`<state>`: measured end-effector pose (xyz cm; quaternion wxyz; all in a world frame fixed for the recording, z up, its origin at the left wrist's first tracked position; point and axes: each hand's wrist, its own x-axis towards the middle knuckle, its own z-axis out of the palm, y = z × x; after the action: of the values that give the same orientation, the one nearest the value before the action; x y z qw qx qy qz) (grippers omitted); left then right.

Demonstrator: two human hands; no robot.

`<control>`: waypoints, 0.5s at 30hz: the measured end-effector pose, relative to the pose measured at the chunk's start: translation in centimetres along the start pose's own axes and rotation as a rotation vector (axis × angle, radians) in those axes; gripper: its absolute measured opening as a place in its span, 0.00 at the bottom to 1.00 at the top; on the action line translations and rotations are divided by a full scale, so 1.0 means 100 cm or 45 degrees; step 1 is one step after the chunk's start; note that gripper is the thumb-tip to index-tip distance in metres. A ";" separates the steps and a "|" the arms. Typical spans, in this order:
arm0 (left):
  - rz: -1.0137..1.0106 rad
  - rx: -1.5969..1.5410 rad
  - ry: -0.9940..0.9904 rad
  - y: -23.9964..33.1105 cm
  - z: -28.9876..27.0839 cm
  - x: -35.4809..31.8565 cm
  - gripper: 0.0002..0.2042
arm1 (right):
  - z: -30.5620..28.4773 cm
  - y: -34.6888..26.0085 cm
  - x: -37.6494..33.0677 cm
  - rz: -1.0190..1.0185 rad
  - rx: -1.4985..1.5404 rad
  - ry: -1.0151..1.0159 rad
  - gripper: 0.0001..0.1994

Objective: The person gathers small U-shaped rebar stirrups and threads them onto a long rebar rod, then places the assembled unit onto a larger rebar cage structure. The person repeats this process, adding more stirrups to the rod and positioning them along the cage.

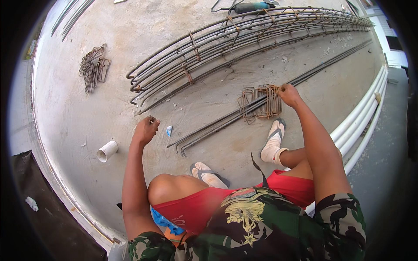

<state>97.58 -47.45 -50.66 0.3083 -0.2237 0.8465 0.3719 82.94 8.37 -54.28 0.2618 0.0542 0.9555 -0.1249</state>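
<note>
My right hand is closed on the right end of a bunch of rusty rectangular rebar stirrups. The bunch is threaded around several long dark steel bars, whose near left ends are bent into hooks. More loosely spaced stirrups hang on the same bars just to the left. My left hand is raised over the floor, left of the hooked ends, with its fingers curled together. Whatever it may hold is too small to make out. Beside it lies a small blue and white scrap.
Behind the bars lies a long tied rebar cage, with a teal angle grinder beyond it. A heap of stirrups and a short white pipe are at left. Long white pipes run along the right. My sandalled feet are close by.
</note>
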 end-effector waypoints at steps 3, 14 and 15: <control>0.177 0.086 0.066 0.052 -0.026 -0.005 0.19 | -0.036 -0.043 -0.043 -0.082 -0.127 -0.159 0.17; 0.013 -0.053 0.120 0.044 0.011 0.060 0.16 | -0.070 -0.157 -0.200 -0.641 0.072 -0.327 0.14; -0.032 0.075 0.106 0.012 0.030 0.077 0.15 | -0.068 -0.159 -0.203 -0.664 0.027 -0.258 0.15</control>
<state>92.43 -45.55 -56.92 0.2837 -0.2403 0.8664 0.3333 94.28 -5.93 -34.82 0.3146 -0.2036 0.9047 -0.2028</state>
